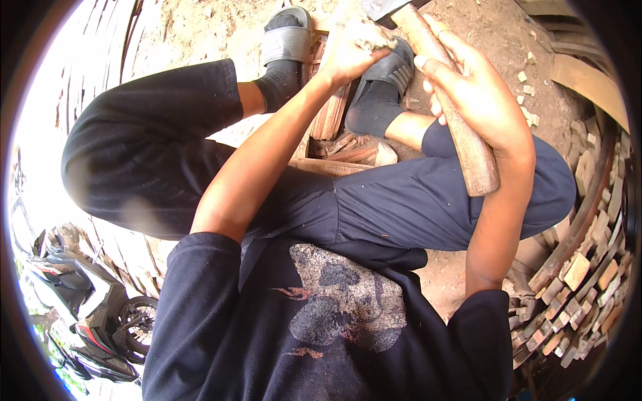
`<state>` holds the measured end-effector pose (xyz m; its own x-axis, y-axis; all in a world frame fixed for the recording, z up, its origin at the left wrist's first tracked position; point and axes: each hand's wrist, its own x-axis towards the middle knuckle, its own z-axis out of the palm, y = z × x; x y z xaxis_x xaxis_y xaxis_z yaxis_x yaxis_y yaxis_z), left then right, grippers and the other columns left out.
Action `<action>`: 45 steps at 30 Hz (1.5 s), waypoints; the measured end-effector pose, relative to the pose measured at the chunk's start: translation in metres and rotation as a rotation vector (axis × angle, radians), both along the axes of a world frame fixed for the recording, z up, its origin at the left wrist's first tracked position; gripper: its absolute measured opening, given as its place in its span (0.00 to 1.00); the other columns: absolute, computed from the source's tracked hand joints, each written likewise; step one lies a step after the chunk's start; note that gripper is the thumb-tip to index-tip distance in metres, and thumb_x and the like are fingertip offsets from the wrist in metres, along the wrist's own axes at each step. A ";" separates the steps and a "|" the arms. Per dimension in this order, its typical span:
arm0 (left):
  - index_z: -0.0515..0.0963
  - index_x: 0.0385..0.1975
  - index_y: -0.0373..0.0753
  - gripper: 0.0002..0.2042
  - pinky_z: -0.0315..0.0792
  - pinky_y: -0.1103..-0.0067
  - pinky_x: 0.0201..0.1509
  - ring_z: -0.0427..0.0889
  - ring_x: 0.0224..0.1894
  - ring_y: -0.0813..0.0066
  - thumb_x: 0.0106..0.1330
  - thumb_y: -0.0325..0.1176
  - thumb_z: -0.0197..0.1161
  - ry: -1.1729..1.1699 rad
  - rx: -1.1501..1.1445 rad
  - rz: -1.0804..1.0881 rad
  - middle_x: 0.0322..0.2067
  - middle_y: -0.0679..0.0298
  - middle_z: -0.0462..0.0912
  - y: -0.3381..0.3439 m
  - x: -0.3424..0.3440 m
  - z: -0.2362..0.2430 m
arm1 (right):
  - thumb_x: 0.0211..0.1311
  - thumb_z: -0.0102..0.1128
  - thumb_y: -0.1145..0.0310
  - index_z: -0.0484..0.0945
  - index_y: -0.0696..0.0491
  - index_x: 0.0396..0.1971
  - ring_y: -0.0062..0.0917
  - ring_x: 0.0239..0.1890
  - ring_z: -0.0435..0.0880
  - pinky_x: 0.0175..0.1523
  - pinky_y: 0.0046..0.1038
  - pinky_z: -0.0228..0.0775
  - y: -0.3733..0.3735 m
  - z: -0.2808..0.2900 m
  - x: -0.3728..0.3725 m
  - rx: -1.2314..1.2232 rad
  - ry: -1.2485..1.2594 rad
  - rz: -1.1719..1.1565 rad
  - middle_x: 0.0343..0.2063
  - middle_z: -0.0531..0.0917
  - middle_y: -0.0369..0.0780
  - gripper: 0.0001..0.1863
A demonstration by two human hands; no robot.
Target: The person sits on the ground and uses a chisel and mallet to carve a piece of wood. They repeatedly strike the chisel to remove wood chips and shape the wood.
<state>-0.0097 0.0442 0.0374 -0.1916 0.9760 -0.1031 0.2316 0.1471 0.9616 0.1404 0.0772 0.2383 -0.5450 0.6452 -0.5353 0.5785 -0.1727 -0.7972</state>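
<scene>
My right hand point(468, 93) is closed round the wooden handle point(480, 167) of a tool, whose dark metal head point(380, 8) is cut off by the top of the view. My left hand point(344, 57) is closed on a pale, rough piece point(366, 37) beside that head; bright light hides what it is. Below my left hand, split wood point(326, 117) lies between my feet, which wear dark socks and grey slide sandals point(284, 47). More short wooden pieces and a plank point(334, 166) sit just before my crossed legs.
Stacked wooden offcuts point(575, 271) fill the right side, with a curved tan board point(588, 93) above them. Small chips point(527, 90) are scattered on the dirt ground point(200, 27). A parked motorbike point(87, 307) stands at lower left, beside long slats point(127, 260) in bright light.
</scene>
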 end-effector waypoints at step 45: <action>0.77 0.39 0.34 0.15 0.73 0.76 0.41 0.77 0.34 0.76 0.52 0.33 0.63 -0.204 -0.022 0.131 0.32 0.64 0.81 0.024 -0.013 -0.043 | 0.64 0.55 0.67 0.57 0.55 0.67 0.12 0.18 0.70 0.22 0.17 0.66 0.059 -0.022 -0.053 0.094 -0.227 0.188 0.21 0.71 0.32 0.32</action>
